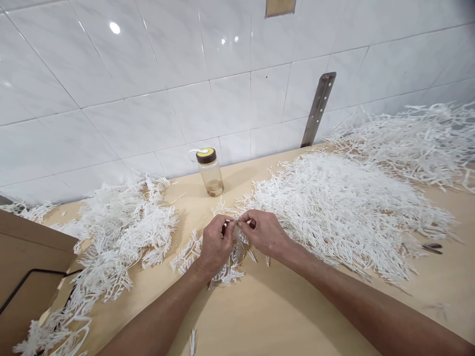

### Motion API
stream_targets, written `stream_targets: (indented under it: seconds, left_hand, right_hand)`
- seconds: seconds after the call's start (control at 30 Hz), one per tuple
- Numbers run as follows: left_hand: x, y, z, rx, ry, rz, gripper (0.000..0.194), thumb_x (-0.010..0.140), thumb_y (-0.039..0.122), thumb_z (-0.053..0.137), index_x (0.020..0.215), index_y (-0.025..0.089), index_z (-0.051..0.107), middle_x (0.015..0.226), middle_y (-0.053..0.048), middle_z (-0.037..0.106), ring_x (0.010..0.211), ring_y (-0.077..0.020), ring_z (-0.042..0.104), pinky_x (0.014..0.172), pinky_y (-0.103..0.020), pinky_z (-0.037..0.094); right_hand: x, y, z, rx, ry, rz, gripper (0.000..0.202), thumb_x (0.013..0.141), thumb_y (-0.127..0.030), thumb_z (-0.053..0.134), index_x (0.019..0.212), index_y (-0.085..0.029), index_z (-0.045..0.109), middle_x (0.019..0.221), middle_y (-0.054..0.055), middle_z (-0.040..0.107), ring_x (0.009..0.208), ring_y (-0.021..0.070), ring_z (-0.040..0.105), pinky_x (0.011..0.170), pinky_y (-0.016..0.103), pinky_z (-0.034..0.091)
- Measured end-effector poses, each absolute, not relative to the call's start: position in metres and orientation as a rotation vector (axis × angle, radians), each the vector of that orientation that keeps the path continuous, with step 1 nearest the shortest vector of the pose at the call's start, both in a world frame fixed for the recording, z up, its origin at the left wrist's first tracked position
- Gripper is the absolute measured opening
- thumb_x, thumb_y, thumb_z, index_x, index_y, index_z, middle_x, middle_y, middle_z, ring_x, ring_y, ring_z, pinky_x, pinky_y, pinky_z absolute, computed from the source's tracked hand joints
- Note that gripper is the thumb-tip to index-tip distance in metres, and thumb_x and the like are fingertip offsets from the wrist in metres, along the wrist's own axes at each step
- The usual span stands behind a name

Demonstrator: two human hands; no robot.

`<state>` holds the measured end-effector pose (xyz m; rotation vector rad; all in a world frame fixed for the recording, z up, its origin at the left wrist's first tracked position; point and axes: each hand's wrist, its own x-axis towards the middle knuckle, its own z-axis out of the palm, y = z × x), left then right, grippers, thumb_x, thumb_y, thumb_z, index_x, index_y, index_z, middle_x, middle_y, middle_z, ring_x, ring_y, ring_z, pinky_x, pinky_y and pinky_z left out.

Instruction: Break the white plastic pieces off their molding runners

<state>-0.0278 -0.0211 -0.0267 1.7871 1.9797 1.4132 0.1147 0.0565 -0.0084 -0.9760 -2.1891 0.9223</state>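
The left hand [216,244] and right hand [267,233] pinch a small white piece [236,222] (mostly hidden), so work seems unfinished, though the left heap [122,222] and right heap [334,207] do not show how far.

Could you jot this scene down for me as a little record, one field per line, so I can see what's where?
Left hand: fingertips pinched, close to the right hand's
Right hand: fingertips pinched; anything held is too small to tell
Larger pile: white branching strands, right of the hands
Smaller pile: similar strands, left
Bottle: clear, upright, dark-and-yellow lid, beyond the hands
Metal strip: perforated, leaning sideways in view, by the wall
Table: light tan
Wall: pale tiles
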Motion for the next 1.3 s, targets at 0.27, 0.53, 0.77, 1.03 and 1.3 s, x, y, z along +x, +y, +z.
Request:
stream_targets:
  seconds: [0.27,0.53,0.77,1.03,1.3]
  left_hand:
    - [-0.03,-0.021,-0.03,1.843,1.999,1.306,0.016,0.093,0.031,0.05,0.094,0.019,0.062,0.063,0.002,0.057,0.059,-0.0127,0.053,0.058,-0.024,0.04]
    - [-0.03,-0.021,-0.031,1.992,2.011,1.26,0.015,0.096,0.025,0.044,0.092,0.02,0.057,0.076,-0.002,0.063,0.067,-0.0151,0.059,0.063,-0.026,0.044]
    - [-0.031,-0.022,-0.028,2.187,2.054,1.177,0.014,0.092,0.015,0.04,0.089,0.021,0.053,0.078,-0.004,0.062,0.068,-0.0169,0.059,0.061,-0.027,0.041]
    - [-0.029,-0.02,-0.024,1.551,1.79,1.49,0.022,0.092,0.039,0.054,0.087,0.019,0.062,0.062,0.004,0.052,0.052,-0.0092,0.043,0.053,-0.022,0.037]
    - [-0.03,-0.012,-0.03,1.219,1.677,1.569,0.026,0.084,0.041,0.065,0.089,0.016,0.064,0.062,0.003,0.056,0.05,-0.0073,0.043,0.046,-0.019,0.035]
  right_hand:
    - [0.11,0.051,-0.01,-1.026,-2.13,1.044,0.015,0.084,-0.022,0.052,0.082,-0.019,0.067,0.067,0.0,0.066,0.06,0.0143,0.058,0.057,0.025,0.042]
    - [0.112,0.053,-0.012,-1.016,-2.153,1.067,0.016,0.085,-0.023,0.053,0.084,-0.019,0.069,0.071,0.0,0.068,0.061,0.0147,0.06,0.058,0.026,0.044]
    - [0.106,0.051,-0.014,-1.08,-2.206,0.817,0.007,0.083,-0.019,0.055,0.081,-0.019,0.062,0.079,0.004,0.069,0.071,0.0168,0.061,0.06,0.026,0.042]
    - [0.129,0.08,-0.004,-1.169,-1.893,0.848,0.011,0.085,-0.031,0.055,0.083,-0.021,0.058,0.059,-0.002,0.061,0.047,0.0137,0.056,0.049,0.025,0.041]
    - [0.132,0.072,0.005,-1.032,-2.006,1.06,0.029,0.091,-0.045,0.051,0.086,-0.019,0.063,0.063,0.0,0.063,0.044,0.0119,0.056,0.047,0.025,0.044]
